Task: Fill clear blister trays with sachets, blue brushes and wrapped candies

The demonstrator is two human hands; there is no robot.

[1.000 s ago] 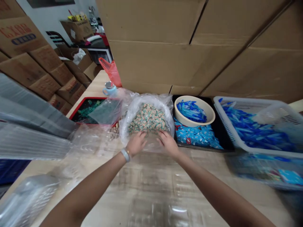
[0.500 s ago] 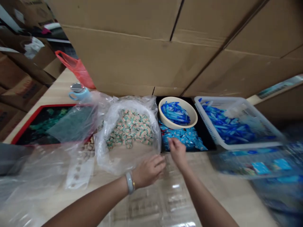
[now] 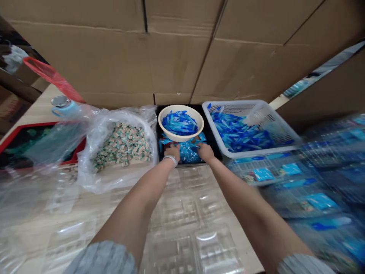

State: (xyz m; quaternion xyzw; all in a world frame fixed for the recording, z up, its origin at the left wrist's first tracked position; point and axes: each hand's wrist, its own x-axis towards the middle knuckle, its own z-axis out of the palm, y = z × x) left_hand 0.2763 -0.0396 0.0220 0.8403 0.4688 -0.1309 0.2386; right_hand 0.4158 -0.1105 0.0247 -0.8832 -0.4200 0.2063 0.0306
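Both my hands reach into a black tray (image 3: pixel 157 131) at the far side of the table. My left hand (image 3: pixel 172 152), a pale bangle on its wrist, and my right hand (image 3: pixel 205 151) sit side by side. Their fingers curl into a pile of small blue packets (image 3: pixel 186 152) in the tray. A cream bowl (image 3: pixel 180 136) of blue sticks stands in the same tray, just beyond my fingertips. Left of the tray lies an open clear bag of green-and-tan wrapped sweets (image 3: pixel 122 144).
A white basket (image 3: pixel 253 153) of blue sticks stands right of the tray. Blurred stacks of filled blue blister packs (image 3: pixel 313 194) lie at the right. Empty clear blister trays (image 3: pixel 185 213) cover the near table. A red-rimmed tray (image 3: pixel 42 124), a blue mug (image 3: pixel 64 109), a red bag (image 3: pixel 54 78) and cardboard boxes (image 3: pixel 185 57) are behind.
Both hands left the mouth of the sweets bag and moved right into the black tray of blue packets. The view swung to the right.
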